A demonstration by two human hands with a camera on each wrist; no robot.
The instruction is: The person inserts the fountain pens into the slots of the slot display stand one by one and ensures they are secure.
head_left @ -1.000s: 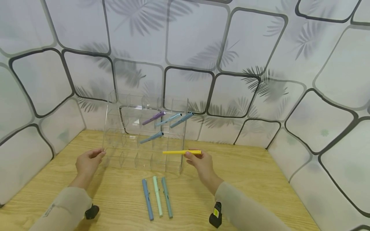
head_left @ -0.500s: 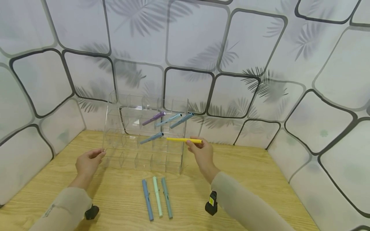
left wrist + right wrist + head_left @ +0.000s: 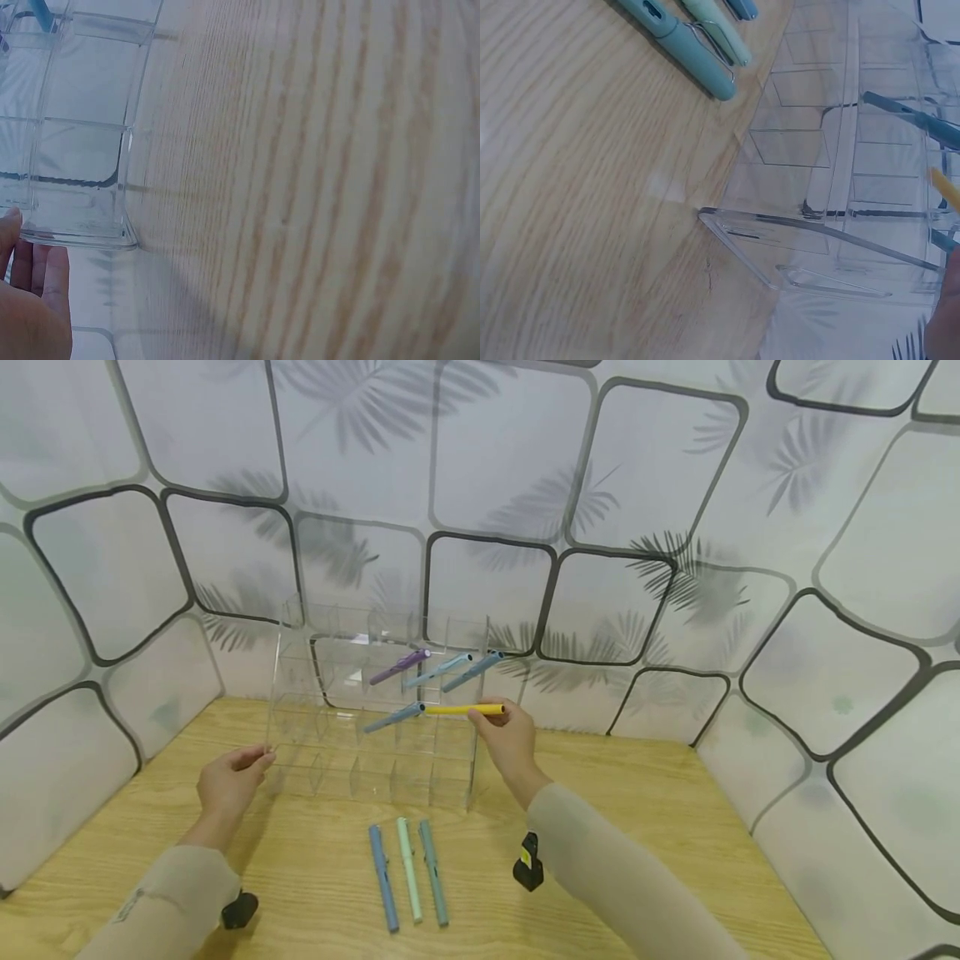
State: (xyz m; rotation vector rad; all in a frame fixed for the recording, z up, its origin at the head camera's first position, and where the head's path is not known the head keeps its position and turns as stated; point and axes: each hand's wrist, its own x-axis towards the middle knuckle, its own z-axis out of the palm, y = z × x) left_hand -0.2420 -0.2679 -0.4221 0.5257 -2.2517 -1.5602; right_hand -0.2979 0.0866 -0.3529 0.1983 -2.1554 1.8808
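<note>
A clear acrylic pen rack [image 3: 375,777] with tiers of small compartments stands on the table. My left hand [image 3: 231,785] pinches the rack's left side panel; the left wrist view shows its fingers [image 3: 52,277] at the panel edge. With thumb and fingers, my right hand [image 3: 510,739] grips a yellow pen [image 3: 457,710], held nearly level in front of the rack's right part, its tip close to a blue-grey pen [image 3: 393,718] lying in the rack. Higher up rest a purple pen [image 3: 399,667], a light blue pen [image 3: 438,671] and a blue pen [image 3: 472,672].
On the table in front of the rack lie a blue pen [image 3: 383,878], a mint green pen [image 3: 409,870] and a teal pen [image 3: 433,872], side by side. Behind the wooden table [image 3: 615,827] hangs a patterned cloth wall [image 3: 510,460].
My right hand has lifted the yellow pen from the lower tiers to the level of the blue-grey pen, then shifted slightly left. The left hand has stayed on the rack.
</note>
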